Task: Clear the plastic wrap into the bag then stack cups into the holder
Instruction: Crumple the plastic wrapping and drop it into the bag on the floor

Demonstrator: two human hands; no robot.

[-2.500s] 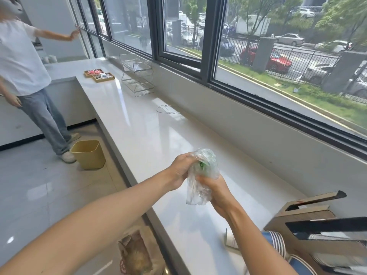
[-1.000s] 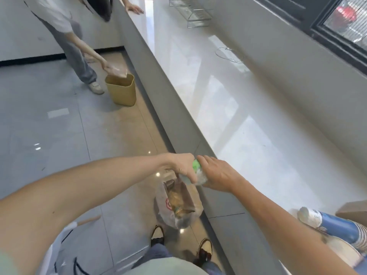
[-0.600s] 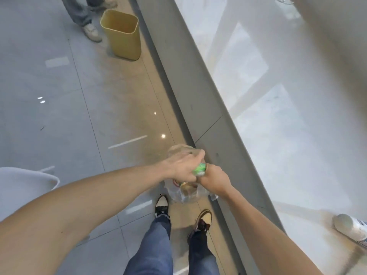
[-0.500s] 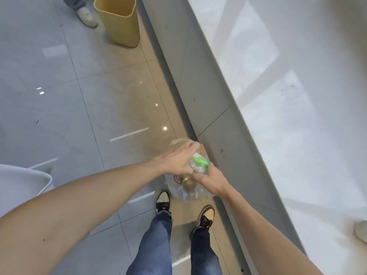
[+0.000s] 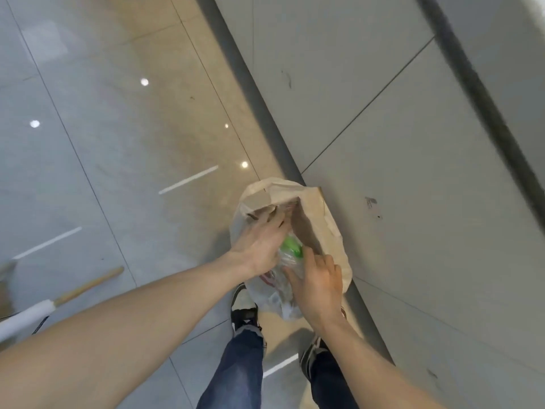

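The crumpled clear plastic wrap (image 5: 290, 253), with a green patch on it, sits in the mouth of the bag (image 5: 330, 228), a brown paper bag inside a clear plastic one standing on the floor against the counter base. My left hand (image 5: 261, 243) reaches into the opening with its fingers stretched out and apart, resting against the wrap. From the near side, my right hand (image 5: 320, 286) presses its fingers on the wrap, index finger raised. The cups and the holder are out of view.
The grey counter side panel (image 5: 413, 143) rises right behind the bag. My two feet (image 5: 244, 312) stand just below the bag on the glossy tiled floor (image 5: 103, 143). A white-and-wood rod (image 5: 67, 296) lies at the lower left.
I have turned from the counter and bent down to the floor bag. Both hands brought the wrap down into the bag's mouth, and my left hand's fingers have spread out.
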